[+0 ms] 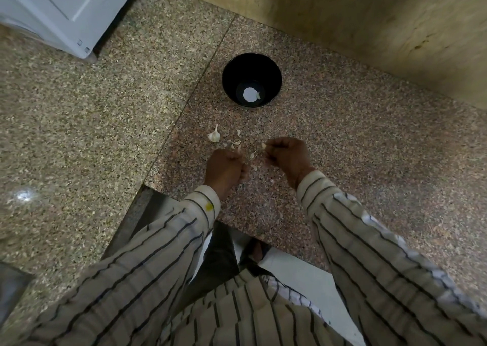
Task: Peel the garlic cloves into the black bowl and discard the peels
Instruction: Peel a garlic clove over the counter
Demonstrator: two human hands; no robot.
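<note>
Just below the middle of the frame, both hands work over a speckled stone worktop [342, 140]. The right hand [286, 156] is curled, its fingertips pinching a pale garlic clove [263, 145] at the hand's upper left edge. The left hand [225, 167] is curled into a loose fist; a scrap of peel shows at its knuckles, though I cannot tell whether the fingers truly hold it.

Between and around the two hands, thin peels [253, 155] lie scattered on the stone. Above and left of the left hand sits a garlic bulb [214, 135], stem pointing up the frame.

Higher up, near the centre, stands the black bowl [251, 66], well apart from the hands, with one peeled clove [258, 95] at its bottom beside a bright round reflection. A white appliance [66, 11] fills the upper left corner. Striped sleeves [369, 240] cover both arms.
</note>
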